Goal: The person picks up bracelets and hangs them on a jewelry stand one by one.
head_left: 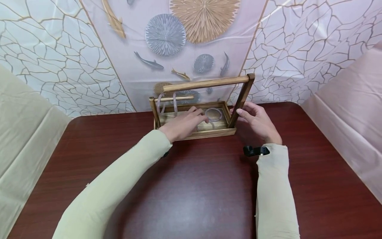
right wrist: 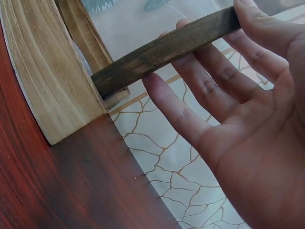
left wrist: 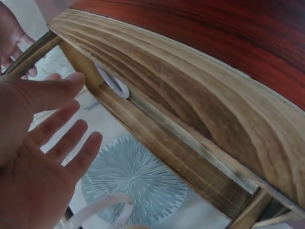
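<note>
A wooden stand (head_left: 206, 133) with a shallow tray base and two horizontal bars stands at the far side of the table. Two pale, translucent bangles (head_left: 175, 103) hang from its lower bar at the left. Inside the tray lie a bangle (head_left: 221, 114) and, nearer the front, a second one (head_left: 213, 125), partly hidden. My left hand (head_left: 186, 124) is over the tray, fingers relaxed; in the left wrist view this hand (left wrist: 43, 138) holds nothing. With thumb and fingers on opposite sides, my right hand (right wrist: 257, 109) holds the stand's right post (right wrist: 157, 52).
The upper bar (head_left: 206, 83) runs left from the right post, above the left hand. Dark red wooden table (head_left: 191, 186) extends in front. A patterned cloth backdrop (head_left: 143, 79) hangs right behind the stand, with plain cloth (head_left: 352, 122) at the sides.
</note>
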`<action>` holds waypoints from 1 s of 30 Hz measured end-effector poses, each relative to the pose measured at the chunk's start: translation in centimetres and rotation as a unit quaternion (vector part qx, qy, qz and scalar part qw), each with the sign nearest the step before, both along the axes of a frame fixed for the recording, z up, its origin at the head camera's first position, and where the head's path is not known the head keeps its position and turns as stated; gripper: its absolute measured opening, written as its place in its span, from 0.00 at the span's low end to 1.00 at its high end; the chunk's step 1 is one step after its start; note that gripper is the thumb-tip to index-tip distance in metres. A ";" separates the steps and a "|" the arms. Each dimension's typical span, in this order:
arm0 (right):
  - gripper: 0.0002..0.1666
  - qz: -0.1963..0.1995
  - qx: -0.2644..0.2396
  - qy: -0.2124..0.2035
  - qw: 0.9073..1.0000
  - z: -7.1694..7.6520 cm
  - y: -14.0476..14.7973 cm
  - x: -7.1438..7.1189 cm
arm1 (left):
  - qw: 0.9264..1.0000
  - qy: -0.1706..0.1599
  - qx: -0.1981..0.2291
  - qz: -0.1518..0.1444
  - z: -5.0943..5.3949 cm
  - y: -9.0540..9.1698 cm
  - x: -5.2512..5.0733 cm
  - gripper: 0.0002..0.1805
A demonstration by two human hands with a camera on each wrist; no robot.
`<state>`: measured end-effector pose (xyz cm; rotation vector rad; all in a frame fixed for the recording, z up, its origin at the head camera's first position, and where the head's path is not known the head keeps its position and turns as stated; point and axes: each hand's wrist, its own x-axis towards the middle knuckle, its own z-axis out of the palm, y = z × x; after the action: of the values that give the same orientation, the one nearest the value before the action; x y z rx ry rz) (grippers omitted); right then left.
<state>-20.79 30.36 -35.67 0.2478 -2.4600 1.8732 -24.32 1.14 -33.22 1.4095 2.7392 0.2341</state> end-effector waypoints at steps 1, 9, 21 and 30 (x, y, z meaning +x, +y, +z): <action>0.20 0.000 0.000 -0.001 1.000 0.0 0.0 0.0 | 1.000 -0.001 -0.001 -0.001 -0.1 0.1 -0.1 0.24; 0.20 0.002 -0.012 0.000 1.000 0.0 0.0 0.0 | 1.000 -0.026 -0.009 -0.002 0.0 1.1 -0.6 0.26; 0.20 0.003 -0.008 -0.001 1.000 0.1 0.0 0.0 | 0.998 -0.007 -0.057 0.001 -0.5 2.2 -1.5 0.29; 0.19 -0.001 -0.003 0.000 1.000 -0.1 -0.1 0.0 | 0.998 -0.034 -0.058 -0.014 -0.8 2.6 -2.0 0.26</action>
<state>-20.79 30.27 -35.73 0.2457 -2.4548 1.8791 -26.27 3.78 -34.07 1.3833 2.6300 0.1178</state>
